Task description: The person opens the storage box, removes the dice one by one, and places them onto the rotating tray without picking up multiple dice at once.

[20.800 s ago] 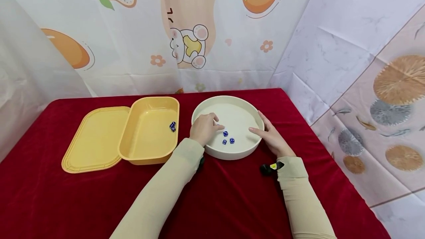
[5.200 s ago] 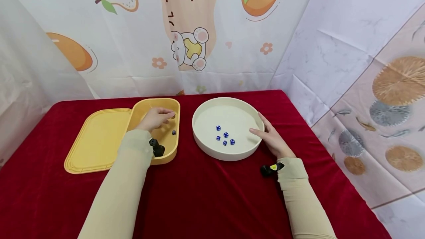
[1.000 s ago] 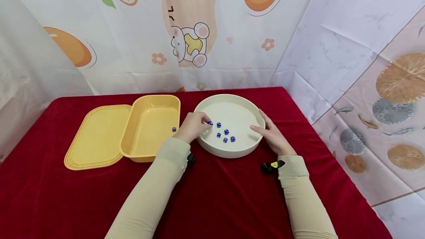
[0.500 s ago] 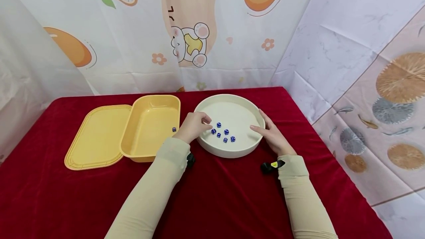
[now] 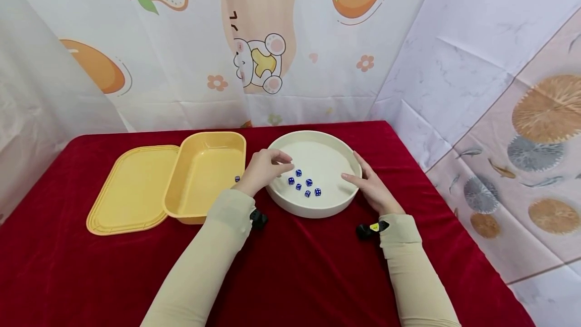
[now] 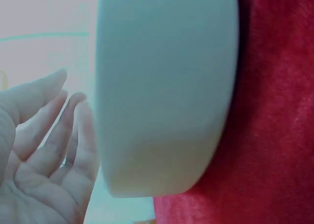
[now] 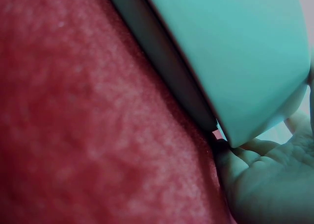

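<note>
Several blue dice with white pips [image 5: 309, 182] lie in the round cream tray [image 5: 313, 211], grouped left of its middle. My left hand [image 5: 265, 168] hovers over the tray's left rim, thumb and fingers extended and a little apart, with nothing held. In the left wrist view, that hand [image 6: 49, 155] is beside the tray's outer wall [image 6: 162, 96]. My right hand [image 5: 373, 185] holds the tray's right rim, thumb over the inside and fingers around the outside. In the right wrist view, fingers reach under the tray wall [image 7: 235, 57]. One more die [image 5: 237, 178] sits in the yellow box [image 5: 204, 220].
A flat yellow lid [image 5: 129, 191] lies left of the box, its right edge against or under it. Red cloth [image 5: 308, 276] covers the table. Patterned curtains [image 5: 181, 64] hang behind and at the sides.
My left hand carried a die from the yellow box to the tray and let it go; now it has lifted slightly. Dice in the tray have increased. My right hand stays on the rim.
</note>
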Demonstrator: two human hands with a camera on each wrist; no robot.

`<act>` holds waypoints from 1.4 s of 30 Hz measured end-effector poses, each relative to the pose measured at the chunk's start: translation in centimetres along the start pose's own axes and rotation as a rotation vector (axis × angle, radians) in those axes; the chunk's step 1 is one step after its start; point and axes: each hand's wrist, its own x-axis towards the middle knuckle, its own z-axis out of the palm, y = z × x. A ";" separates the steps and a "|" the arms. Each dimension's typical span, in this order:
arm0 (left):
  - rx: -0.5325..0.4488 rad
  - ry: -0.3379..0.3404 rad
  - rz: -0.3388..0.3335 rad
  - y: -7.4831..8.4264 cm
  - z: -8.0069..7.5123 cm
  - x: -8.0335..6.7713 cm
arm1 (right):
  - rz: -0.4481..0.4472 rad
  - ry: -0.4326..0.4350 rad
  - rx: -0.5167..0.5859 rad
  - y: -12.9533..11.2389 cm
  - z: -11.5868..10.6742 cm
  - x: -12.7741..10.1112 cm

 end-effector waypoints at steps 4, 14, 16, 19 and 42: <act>-0.003 0.064 0.011 0.3 -0.7 -0.8 | -0.007 -0.007 0.003 0.0 0.0 0.0; -0.098 0.136 0.003 0.7 -3.4 -2.4 | 0.003 0.002 0.004 0.2 -0.1 0.1; -0.091 0.146 0.009 0.7 -4.0 -2.6 | -0.001 0.002 0.011 0.2 -0.1 0.1; -0.092 0.163 0.010 0.6 -4.9 -2.9 | -0.003 0.005 0.026 0.1 -0.1 0.1; -0.083 0.341 -0.076 -5.6 -7.3 -3.8 | -0.002 0.002 0.006 -0.2 0.1 -0.2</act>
